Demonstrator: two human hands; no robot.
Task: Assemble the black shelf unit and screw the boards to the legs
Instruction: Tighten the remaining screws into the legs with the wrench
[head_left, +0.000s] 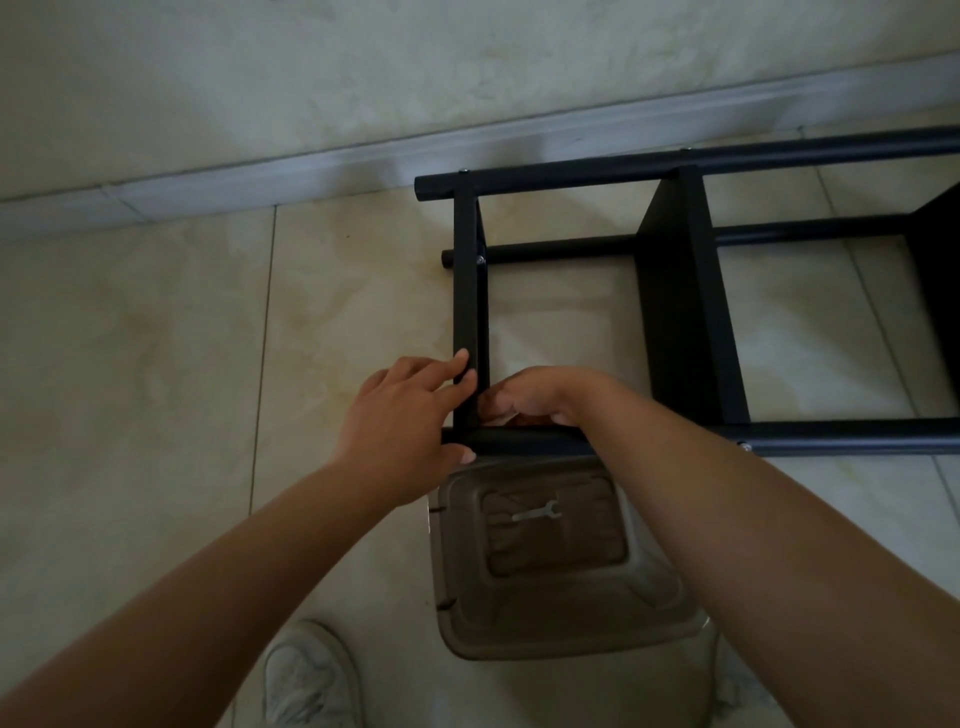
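Note:
The black shelf unit lies on its side on the tiled floor, its round legs (649, 169) running left to right. The end board (467, 291) stands on edge at the left, and a second board (685, 312) stands further right. My left hand (410, 415) rests against the end board's near corner, fingers on its face and thumb on the near leg (831, 436). My right hand (540, 397) is curled at the inner side of that same corner; what its fingers hold is hidden. A small silver wrench (535, 513) lies on a stool.
A grey-brown plastic stool (561, 623) stands just below the near leg, under my right forearm. My white shoe (311, 675) is on the floor to its left. A wall with a pale skirting board (260, 171) runs behind the shelf unit.

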